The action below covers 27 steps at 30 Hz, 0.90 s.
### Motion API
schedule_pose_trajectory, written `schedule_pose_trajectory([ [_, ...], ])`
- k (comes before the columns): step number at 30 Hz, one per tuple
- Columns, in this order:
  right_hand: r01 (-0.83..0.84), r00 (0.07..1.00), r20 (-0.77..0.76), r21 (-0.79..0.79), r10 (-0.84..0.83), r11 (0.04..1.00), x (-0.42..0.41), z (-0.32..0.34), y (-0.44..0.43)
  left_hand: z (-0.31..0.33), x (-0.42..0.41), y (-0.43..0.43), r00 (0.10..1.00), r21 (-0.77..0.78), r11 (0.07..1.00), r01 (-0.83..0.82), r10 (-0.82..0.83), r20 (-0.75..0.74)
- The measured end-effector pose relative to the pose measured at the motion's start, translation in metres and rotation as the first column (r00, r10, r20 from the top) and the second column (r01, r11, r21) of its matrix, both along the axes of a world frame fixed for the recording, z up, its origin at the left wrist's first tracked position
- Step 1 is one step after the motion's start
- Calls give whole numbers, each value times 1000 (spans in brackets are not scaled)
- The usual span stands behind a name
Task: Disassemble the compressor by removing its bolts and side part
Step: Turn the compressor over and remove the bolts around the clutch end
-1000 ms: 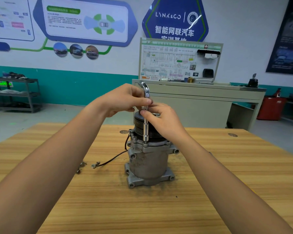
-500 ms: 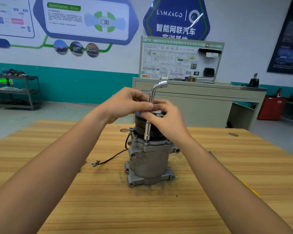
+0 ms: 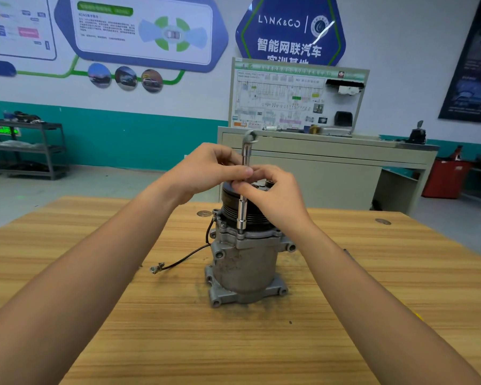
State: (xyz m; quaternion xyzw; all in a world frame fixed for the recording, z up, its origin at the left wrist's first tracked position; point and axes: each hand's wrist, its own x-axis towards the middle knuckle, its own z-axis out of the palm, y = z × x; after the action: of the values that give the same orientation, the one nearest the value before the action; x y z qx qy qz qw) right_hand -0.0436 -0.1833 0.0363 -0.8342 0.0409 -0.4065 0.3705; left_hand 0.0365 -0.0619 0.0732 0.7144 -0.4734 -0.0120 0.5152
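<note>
A grey metal compressor (image 3: 245,268) stands upright in the middle of the wooden table (image 3: 178,343), its black pulley on top. An L-shaped chrome socket wrench (image 3: 242,215) stands vertically with its socket on a bolt (image 3: 240,235) at the compressor's upper flange. My left hand (image 3: 206,170) pinches the wrench's shaft from the left. My right hand (image 3: 272,195) pinches the same shaft from the right, just below the left fingers. The wrench's bent top end shows above both hands.
A black cable with a connector (image 3: 157,268) trails left from the compressor on the table. Behind the table stand a grey cabinet with a wiring display board (image 3: 297,98), a metal shelf cart (image 3: 28,148) at the left, and a red bin (image 3: 446,177) at the right.
The wrench's bent top end has swung round between frames, pointing right half a second ago and now toward me; both hands stay pinching the shaft over the same bolt.
</note>
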Motion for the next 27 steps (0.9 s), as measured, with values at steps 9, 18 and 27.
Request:
schedule_pose_trajectory([
  [9, -60, 998, -34, -26, 59, 998, -2, 3, -3, 6, -1, 8, 991, 143, 981, 129, -131, 4],
  [18, 7, 997, 76, 34, -10, 999, 3, -2, 2, -4, -1, -8, 996, -44, 996, -83, 81, -46],
  [27, -127, 992, -15, 87, 129, 988, 4, 1, -2, 6, -5, 7, 998, 34, 998, 59, -58, -28],
])
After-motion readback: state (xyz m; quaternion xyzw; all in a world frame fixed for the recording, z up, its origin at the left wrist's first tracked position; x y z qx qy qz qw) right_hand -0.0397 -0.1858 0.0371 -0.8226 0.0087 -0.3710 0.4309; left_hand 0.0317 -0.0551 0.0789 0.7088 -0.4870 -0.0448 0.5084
